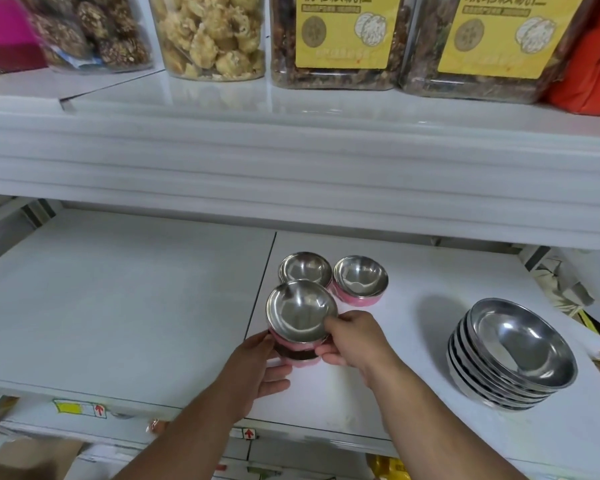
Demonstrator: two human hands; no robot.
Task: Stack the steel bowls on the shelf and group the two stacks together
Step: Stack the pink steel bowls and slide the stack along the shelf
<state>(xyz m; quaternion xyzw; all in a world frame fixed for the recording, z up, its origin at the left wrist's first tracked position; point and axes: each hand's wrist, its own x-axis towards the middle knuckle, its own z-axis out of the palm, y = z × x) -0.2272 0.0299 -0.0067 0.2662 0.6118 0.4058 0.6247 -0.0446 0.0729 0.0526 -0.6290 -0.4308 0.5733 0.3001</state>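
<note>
Item 1: small pink-sided steel bowl stack [300, 323], sitting near the front edge of the lower shelf [125, 306], about mid-width. I am gripping it with both hands: left hand [257, 368] cupping the stack's left and lower side, right hand [354, 341] pinching the top bowl's rim, thumb inside and fingers under. Whether the stack is resting on the board or lifting clear, I cannot tell.

Item 2: two more small bowls, plain bowl [305, 268] and pink-sided bowl [359, 277], standing just behind the held stack, toward the shelf's back.

Item 3: large steel bowl stack [510, 355], leaning, well apart toward the front right corner.

Deciding relation: the loose small bowls are lying directly beyond my grip; the large stack is lying to the right, nearer my right hand.

Upper shelf: snack jars [212, 36].
</note>
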